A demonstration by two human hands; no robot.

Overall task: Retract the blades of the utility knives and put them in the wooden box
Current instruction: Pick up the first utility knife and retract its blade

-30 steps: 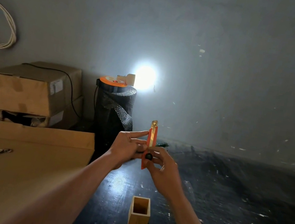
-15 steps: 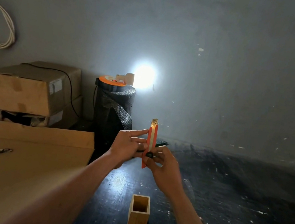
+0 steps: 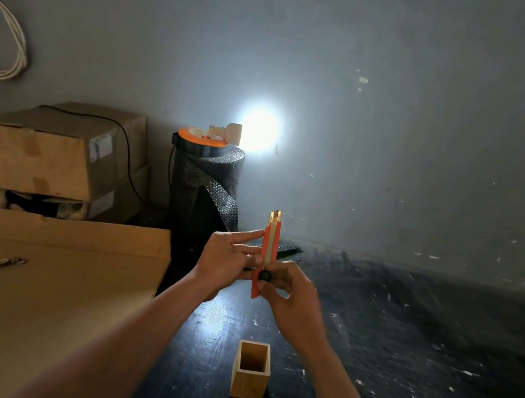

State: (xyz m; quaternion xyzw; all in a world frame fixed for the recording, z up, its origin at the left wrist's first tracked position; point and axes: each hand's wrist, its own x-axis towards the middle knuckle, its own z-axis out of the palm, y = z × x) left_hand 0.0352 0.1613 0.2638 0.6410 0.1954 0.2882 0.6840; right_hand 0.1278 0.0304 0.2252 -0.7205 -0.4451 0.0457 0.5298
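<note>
Head view: you hold the orange utility knife (image 3: 267,255) upright in both hands, above the dark counter (image 3: 403,344). Your left hand (image 3: 226,262) has its fingers (image 3: 249,235) partly spread, index stretched out and touching the left edge of the knife body, lower fingers and thumb pinched on the body from the left. Your right hand (image 3: 293,294) has its fingers curled tight around the lower end of the knife, thumb tip right by the black slider knob (image 3: 265,275). A short gold-coloured tip (image 3: 275,217) sticks out above the orange body, well above both sets of fingers; can't tell whether any blade is out. The wooden box (image 3: 251,374) stands open-topped on the counter, straight below your right-hand fingers and well apart from them; the part of its inside you can see looks empty. Left of your left fingers: a cardboard sheet (image 3: 29,298) with a small metal object (image 3: 10,262) on it, stacked cardboard boxes (image 3: 52,156) behind. Past your fingertips stands a black mesh roll (image 3: 202,195) with an orange disc (image 3: 200,136) on top, and a bright lamp (image 3: 259,127) against the wall.
</note>
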